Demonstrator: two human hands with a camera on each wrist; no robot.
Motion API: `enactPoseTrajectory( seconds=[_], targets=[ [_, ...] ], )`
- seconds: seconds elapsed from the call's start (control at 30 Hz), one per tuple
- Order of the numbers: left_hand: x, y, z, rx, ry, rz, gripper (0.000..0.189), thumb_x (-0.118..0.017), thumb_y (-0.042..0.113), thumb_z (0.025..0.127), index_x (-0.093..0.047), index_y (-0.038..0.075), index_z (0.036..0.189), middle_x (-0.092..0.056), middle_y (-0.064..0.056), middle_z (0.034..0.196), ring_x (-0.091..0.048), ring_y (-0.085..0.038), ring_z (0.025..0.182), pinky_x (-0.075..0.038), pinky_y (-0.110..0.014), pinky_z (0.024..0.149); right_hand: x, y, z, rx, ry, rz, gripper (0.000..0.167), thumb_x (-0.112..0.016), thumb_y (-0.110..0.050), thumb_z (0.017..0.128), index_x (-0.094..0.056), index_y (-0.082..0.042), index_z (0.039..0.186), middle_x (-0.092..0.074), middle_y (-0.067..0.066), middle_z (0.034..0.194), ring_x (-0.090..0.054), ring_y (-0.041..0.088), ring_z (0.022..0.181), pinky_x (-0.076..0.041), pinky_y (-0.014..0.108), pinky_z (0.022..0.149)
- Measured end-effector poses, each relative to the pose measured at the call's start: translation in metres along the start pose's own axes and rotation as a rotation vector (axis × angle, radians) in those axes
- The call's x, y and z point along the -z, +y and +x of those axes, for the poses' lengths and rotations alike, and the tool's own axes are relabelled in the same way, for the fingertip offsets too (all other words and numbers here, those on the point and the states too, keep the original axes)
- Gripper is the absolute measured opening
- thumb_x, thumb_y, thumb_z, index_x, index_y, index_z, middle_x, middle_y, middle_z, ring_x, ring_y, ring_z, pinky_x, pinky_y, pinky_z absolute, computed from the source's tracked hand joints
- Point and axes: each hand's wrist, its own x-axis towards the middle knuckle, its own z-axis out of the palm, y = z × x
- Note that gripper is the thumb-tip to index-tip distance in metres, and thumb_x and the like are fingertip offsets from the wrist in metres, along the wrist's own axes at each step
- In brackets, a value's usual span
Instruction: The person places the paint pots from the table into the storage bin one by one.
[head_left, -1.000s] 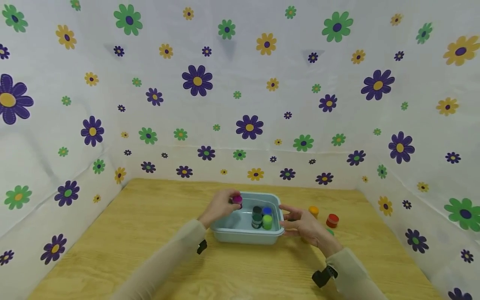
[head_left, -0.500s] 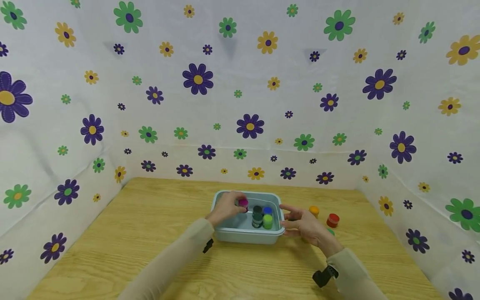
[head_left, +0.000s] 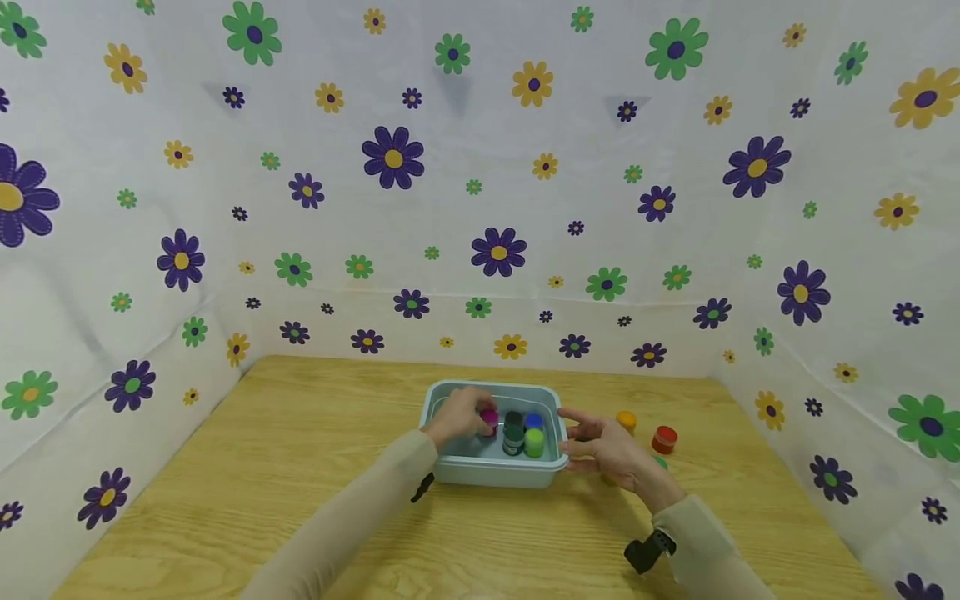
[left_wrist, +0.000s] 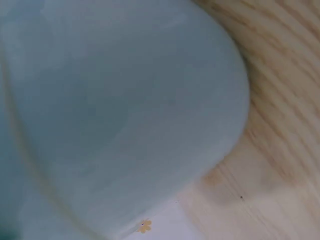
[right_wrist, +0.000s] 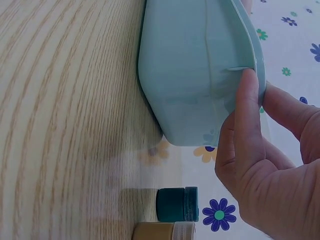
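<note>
In the head view my left hand (head_left: 459, 415) reaches into a light blue plastic tub (head_left: 491, 477). It pinches a small paint jar with a magenta lid (head_left: 489, 419), low inside the tub. Several other jars stand upright just right of it: two dark jars (head_left: 513, 440), one blue-lidded jar (head_left: 534, 421) and one light green jar (head_left: 534, 443). The left wrist view shows only the tub's wall (left_wrist: 140, 100), the hand being out of sight. My right hand (head_left: 607, 450) holds the tub's right end, with fingertips (right_wrist: 246, 82) under the rim and the thumb over it.
Right of the tub on the wooden table (head_left: 360, 533) are an orange jar (head_left: 626, 422), a red jar (head_left: 664, 439) and a green lid (head_left: 660, 461) partly behind the right hand. The right wrist view shows a teal jar (right_wrist: 172, 205) beside a yellow-brown jar (right_wrist: 155, 231). Flower-printed cloth surrounds the table.
My left hand has moved right and down from the tub's left rim, carrying the magenta-lidded paint jar down into the tub beside the dark jars. My right hand has stayed at the tub's end.
</note>
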Motion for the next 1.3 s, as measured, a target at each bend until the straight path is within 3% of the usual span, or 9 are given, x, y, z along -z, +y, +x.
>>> enactPoseTrajectory(
  seconds=[0.27,0.47,0.7,0.97,1.3],
  targets=[
    [-0.0012,0.0026,0.0008,0.034,-0.016,-0.017,0.036,-0.081,-0.001,0.075,-0.071,0.002,0.110,-0.070,-0.012,0.102,-0.063,-0.019,0.085,-0.058,-0.026,0.064,0.0014,0.0005,0.0010,0.011,-0.016,-0.008,0.070,-0.068,-0.003,0.090,-0.035,-0.005,0.152,-0.049,0.019,0.121,-0.062,0.019,0.092,-0.060,0.037,0.081],
    [-0.0034,0.0013,0.0028,0.047,-0.005,0.022,0.033,-0.078,-0.002,0.077,-0.071,0.004,0.110,-0.071,-0.012,0.103,-0.063,-0.021,0.090,-0.058,-0.028,0.068,0.0010,-0.0001,0.0023,0.006,0.000,0.010,0.069,-0.068,-0.001,0.090,-0.036,-0.006,0.151,-0.050,0.021,0.122,-0.063,0.018,0.092,-0.061,0.033,0.076],
    [-0.0059,-0.0019,0.0037,0.045,-0.015,0.012,0.035,-0.075,0.000,0.081,-0.070,0.004,0.115,-0.071,-0.013,0.107,-0.065,-0.022,0.095,-0.058,-0.030,0.073,0.0007,0.0000,0.0011,0.004,-0.015,0.005,0.070,-0.068,-0.002,0.090,-0.035,-0.006,0.152,-0.050,0.020,0.121,-0.062,0.018,0.092,-0.061,0.036,0.081],
    [-0.0080,-0.0051,0.0063,0.073,-0.016,-0.058,0.034,-0.072,0.002,0.085,-0.068,0.005,0.119,-0.070,-0.015,0.114,-0.066,-0.021,0.094,-0.058,-0.026,0.065,-0.0001,-0.0006,0.0007,0.000,-0.005,0.002,0.070,-0.067,-0.001,0.090,-0.035,-0.006,0.152,-0.049,0.019,0.120,-0.061,0.018,0.092,-0.061,0.035,0.079],
    [-0.0063,-0.0030,0.0044,0.068,-0.044,-0.132,0.036,-0.070,-0.003,0.085,-0.067,0.002,0.120,-0.070,-0.019,0.113,-0.070,-0.022,0.076,-0.059,-0.025,0.061,-0.0011,-0.0007,0.0013,-0.006,0.014,-0.003,0.069,-0.068,-0.001,0.089,-0.037,-0.008,0.151,-0.049,0.020,0.122,-0.061,0.021,0.093,-0.060,0.038,0.081]
  ],
)
